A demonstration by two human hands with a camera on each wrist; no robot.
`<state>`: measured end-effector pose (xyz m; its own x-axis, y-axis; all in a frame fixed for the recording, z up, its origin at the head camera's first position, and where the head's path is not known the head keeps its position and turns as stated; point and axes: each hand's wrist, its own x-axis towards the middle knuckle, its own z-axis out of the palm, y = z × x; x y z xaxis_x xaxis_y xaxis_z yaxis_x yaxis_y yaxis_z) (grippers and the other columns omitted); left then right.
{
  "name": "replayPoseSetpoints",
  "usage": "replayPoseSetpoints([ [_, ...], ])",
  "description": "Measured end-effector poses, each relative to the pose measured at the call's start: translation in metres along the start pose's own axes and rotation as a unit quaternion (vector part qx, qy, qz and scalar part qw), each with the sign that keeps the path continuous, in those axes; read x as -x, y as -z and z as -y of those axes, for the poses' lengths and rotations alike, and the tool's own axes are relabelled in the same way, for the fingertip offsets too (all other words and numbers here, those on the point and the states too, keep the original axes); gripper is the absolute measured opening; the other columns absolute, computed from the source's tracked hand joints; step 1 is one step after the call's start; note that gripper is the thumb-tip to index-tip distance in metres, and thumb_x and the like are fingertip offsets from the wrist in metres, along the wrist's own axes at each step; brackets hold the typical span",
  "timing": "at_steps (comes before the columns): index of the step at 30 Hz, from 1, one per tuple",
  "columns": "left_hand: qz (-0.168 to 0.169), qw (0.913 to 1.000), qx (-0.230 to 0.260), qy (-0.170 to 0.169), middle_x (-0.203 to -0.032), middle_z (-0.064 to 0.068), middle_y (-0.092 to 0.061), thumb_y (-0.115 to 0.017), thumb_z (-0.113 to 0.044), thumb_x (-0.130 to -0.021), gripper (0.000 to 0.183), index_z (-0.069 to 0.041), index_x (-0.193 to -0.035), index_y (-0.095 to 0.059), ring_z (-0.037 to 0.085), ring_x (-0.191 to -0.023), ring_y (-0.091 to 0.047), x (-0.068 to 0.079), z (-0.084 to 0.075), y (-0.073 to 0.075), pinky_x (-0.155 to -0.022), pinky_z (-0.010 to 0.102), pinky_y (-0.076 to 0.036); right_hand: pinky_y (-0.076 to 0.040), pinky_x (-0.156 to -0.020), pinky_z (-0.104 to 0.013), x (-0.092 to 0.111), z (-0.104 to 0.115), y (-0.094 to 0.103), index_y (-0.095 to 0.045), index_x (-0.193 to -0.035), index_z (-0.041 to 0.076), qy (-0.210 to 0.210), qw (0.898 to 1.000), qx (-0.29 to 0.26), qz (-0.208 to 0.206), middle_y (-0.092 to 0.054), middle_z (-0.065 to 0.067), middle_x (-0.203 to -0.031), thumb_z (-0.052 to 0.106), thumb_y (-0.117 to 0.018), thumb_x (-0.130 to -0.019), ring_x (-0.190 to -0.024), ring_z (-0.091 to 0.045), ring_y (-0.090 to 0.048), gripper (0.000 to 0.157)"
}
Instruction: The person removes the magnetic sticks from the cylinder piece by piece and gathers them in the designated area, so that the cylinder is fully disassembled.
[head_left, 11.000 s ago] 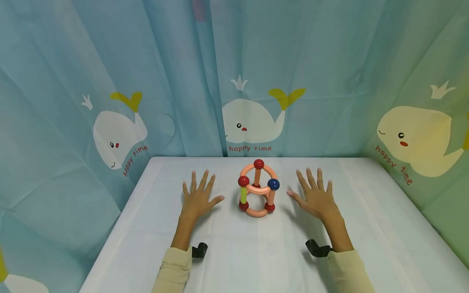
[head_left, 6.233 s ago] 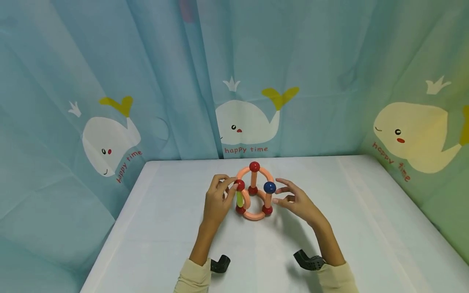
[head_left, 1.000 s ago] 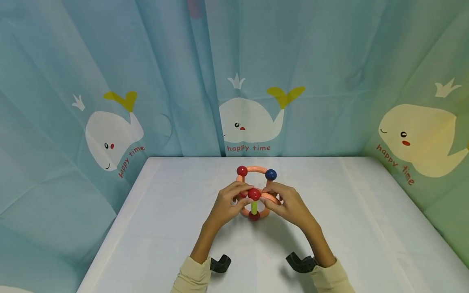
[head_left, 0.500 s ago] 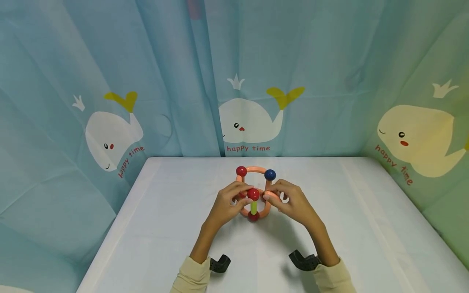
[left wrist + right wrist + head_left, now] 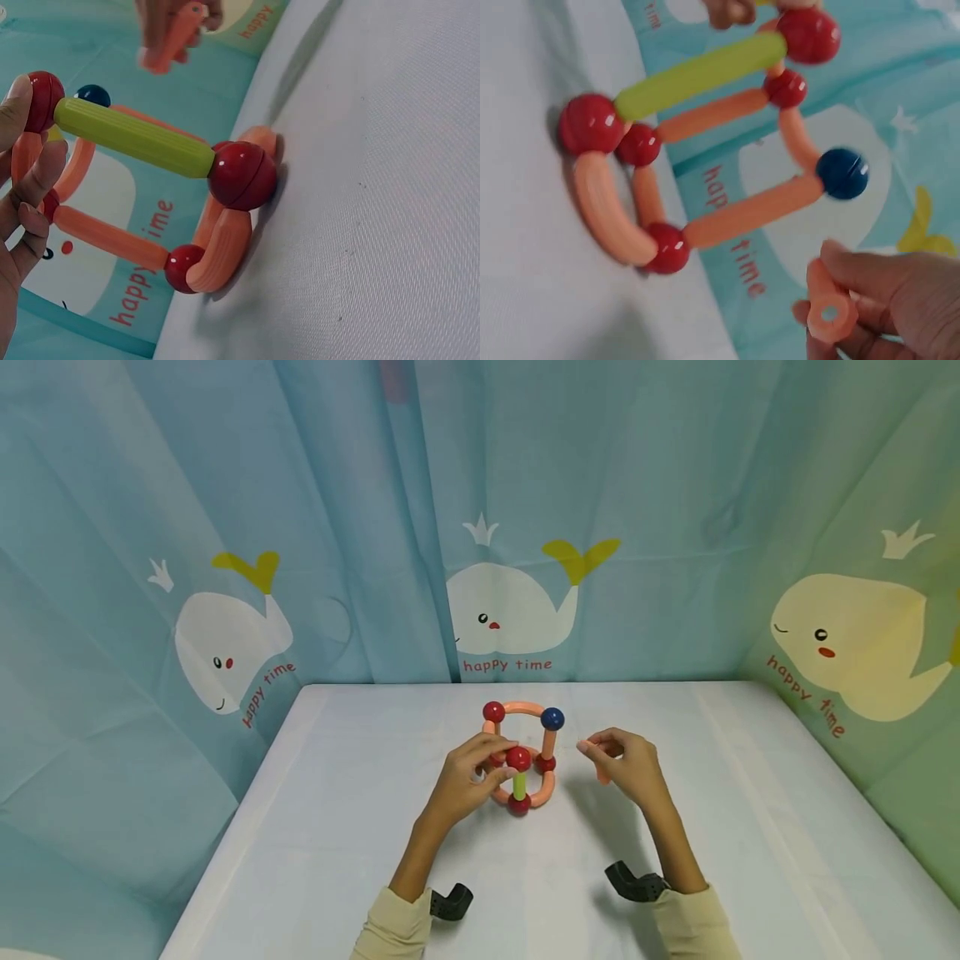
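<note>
The fingers (image 5: 870, 274) of the right hand (image 5: 628, 767) pinch a short, curved, salmon-orange rod (image 5: 823, 281) with a round hole in its end, held clear of the ball-and-rod frame (image 5: 546, 789) to its left. The left hand (image 5: 461, 778) has its fingers curled in a pinch on a glossy red ball (image 5: 518, 758) at the frame's near top corner.

Under that ball a straight lime-green rod (image 5: 135, 136) stands upright on a lower red ball (image 5: 519, 805). Each wrist carries a black device, left (image 5: 452, 903) and right (image 5: 636, 885), beside rolled beige sleeves (image 5: 397, 927).

The frame rests on a bench (image 5: 337, 802) covered in white, finely woven cloth, near its far edge, with soft shadows around it. Behind and along both sides hangs a light blue curtain (image 5: 367, 527), greener on the right, printed with pale whales (image 5: 517, 610), yellow tails, small crowns and red "happy time" lettering (image 5: 507, 666).

The frame is three-cornered, its base a ring of salmon curves and red balls. A dark blue ball (image 5: 552, 719) and another red ball (image 5: 493, 712) top two salmon uprights, linked by a salmon arc (image 5: 522, 707); a gap lies between the blue ball and the gripped red one.
</note>
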<state>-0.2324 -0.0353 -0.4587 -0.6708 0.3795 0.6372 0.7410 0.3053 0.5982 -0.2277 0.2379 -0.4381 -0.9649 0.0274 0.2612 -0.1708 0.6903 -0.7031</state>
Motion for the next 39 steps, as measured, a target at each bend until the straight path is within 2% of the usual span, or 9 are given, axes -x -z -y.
replayPoseSetpoints([
  [3,-0.001,1.0000,0.002,0.000,-0.109,0.003,-0.066,-0.074,-0.020,-0.087,0.035,-0.009,-0.120,-0.068,0.009,-0.079,-0.057,0.001,0.000,0.000,-0.069,0.019,-0.054,-0.046,-0.059,-0.029,-0.002,-0.011,-0.002,-0.070,-0.098,0.002,-0.039,0.999,0.013,-0.006,-0.071,-0.012,-0.082,0.035,-0.071,-0.089,-0.072,-0.020,-0.062,0.034],
  [6,0.000,1.0000,0.006,0.001,-0.105,0.003,-0.066,-0.073,-0.018,-0.088,0.034,-0.009,-0.120,-0.068,0.009,-0.079,-0.056,0.001,0.000,-0.001,-0.068,0.019,-0.053,-0.044,-0.056,-0.029,-0.003,-0.022,-0.005,-0.070,-0.099,0.002,-0.082,0.996,0.024,0.002,-0.070,-0.011,-0.080,0.038,-0.070,-0.090,-0.067,-0.018,-0.061,0.038],
  [12,-0.001,0.9999,0.009,-0.007,-0.106,0.003,-0.065,-0.073,-0.018,-0.088,0.034,-0.009,-0.121,-0.068,0.008,-0.078,-0.056,0.001,0.000,-0.003,-0.069,0.019,-0.053,-0.040,-0.052,-0.030,-0.007,-0.040,-0.014,-0.069,-0.098,0.003,-0.138,0.989,0.042,0.012,-0.064,0.000,-0.060,0.041,-0.068,-0.090,-0.054,-0.012,-0.055,0.038],
  [17,-0.001,1.0000,0.003,-0.002,-0.108,0.002,-0.066,-0.074,-0.021,-0.087,0.036,-0.008,-0.120,-0.068,0.010,-0.079,-0.057,0.001,0.000,-0.003,-0.069,0.021,-0.055,-0.039,-0.050,-0.029,-0.013,-0.050,-0.024,-0.069,-0.094,0.002,-0.152,0.987,0.055,0.003,-0.060,0.000,-0.053,0.039,-0.067,-0.091,-0.052,-0.014,-0.053,0.037],
  [24,0.000,1.0000,0.002,-0.006,-0.107,0.003,-0.066,-0.074,-0.020,-0.087,0.035,-0.007,-0.119,-0.068,0.017,-0.077,-0.060,0.001,-0.001,-0.003,-0.069,0.023,-0.056,-0.036,-0.048,-0.029,-0.016,-0.053,-0.032,-0.068,-0.093,0.002,-0.165,0.983,0.078,0.003,-0.058,0.000,-0.051,0.035,-0.067,-0.091,-0.051,-0.014,-0.052,0.034],
  [31,-0.003,0.9999,0.001,-0.012,-0.107,0.004,-0.067,-0.074,-0.019,-0.087,0.035,-0.007,-0.119,-0.068,0.014,-0.076,-0.058,-0.001,-0.001,-0.002,-0.068,0.024,-0.055,-0.037,-0.047,-0.029,-0.016,-0.053,-0.034,-0.068,-0.093,0.000,-0.156,0.985,0.077,-0.007,-0.058,-0.002,-0.050,0.034,-0.067,-0.091,-0.049,-0.015,-0.051,0.034],
  [34,-0.004,0.9999,0.000,-0.014,-0.107,0.003,-0.066,-0.074,-0.020,-0.087,0.035,-0.007,-0.119,-0.068,0.013,-0.077,-0.058,-0.002,-0.001,-0.001,-0.068,0.021,-0.054,-0.038,-0.049,-0.029,-0.015,-0.051,-0.031,-0.069,-0.092,-0.001,-0.154,0.985,0.076,-0.008,-0.060,-0.003,-0.055,0.035,-0.068,-0.091,-0.054,-0.017,-0.052,0.036],
  [39,-0.004,0.9997,-0.004,-0.023,-0.106,0.004,-0.066,-0.073,-0.020,-0.088,0.034,-0.007,-0.120,-0.068,0.012,-0.077,-0.057,-0.001,0.003,0.001,-0.068,0.017,-0.053,-0.040,-0.052,-0.029,-0.011,-0.048,-0.026,-0.070,-0.095,-0.002,-0.155,0.985,0.073,0.006,-0.067,-0.009,-0.072,0.039,-0.067,-0.091,-0.064,-0.020,-0.055,0.041],
])
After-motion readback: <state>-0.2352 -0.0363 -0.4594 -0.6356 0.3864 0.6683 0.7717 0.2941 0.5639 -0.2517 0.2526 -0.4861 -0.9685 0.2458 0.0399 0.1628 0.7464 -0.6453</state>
